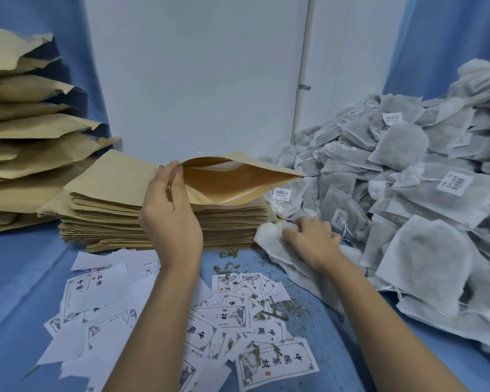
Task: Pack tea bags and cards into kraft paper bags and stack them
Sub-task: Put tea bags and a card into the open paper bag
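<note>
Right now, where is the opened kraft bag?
Head view, centre: the opened kraft bag is above the flat bag stack, left hand pinching its mouth open, facing the tea bag pile at right.

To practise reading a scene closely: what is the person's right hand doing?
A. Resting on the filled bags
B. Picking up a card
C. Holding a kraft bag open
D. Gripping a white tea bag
D: the right hand curls round a white tea bag, while the left hand holds the kraft bag open.
</note>
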